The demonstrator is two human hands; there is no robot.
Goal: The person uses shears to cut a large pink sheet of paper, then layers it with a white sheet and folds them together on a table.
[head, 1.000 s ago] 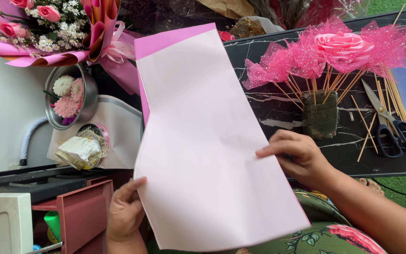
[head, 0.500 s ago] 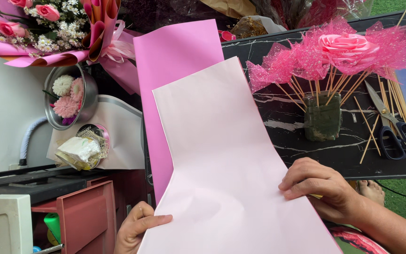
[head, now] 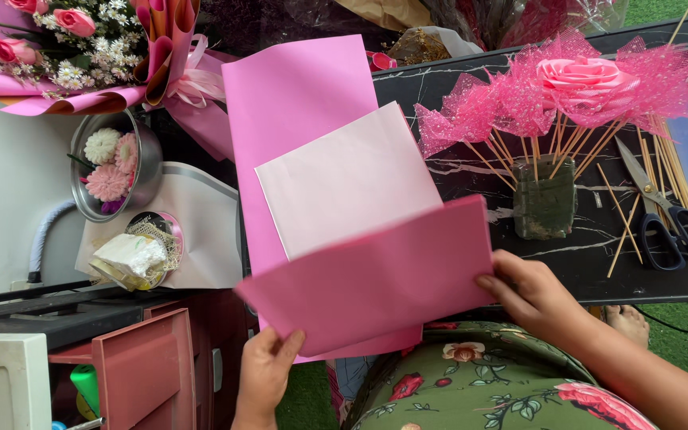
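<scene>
My left hand [head: 266, 373] enters from 6 o'clock, forearm vertical, fingers pointing to 12 o'clock, thumb angled toward 1 o'clock, pinched closed on the sheet edge. My right hand [head: 537, 296] enters from 4 o'clock, forearm bare, wrist slightly flexed, fingers curled toward 9 o'clock and clamped closed in a pinch.

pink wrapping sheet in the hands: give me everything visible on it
The pink wrapping sheet is a large, thin, paper-like sheet, saturated pink on one face and pale pink-white on the other. Its lower part is folded upward, forming a slanted pink flap across a pale panel. It is held in the air in front of the black marbled table. The left hand pinches the bottom edge; the right hand grips the flap's right corner.
</scene>
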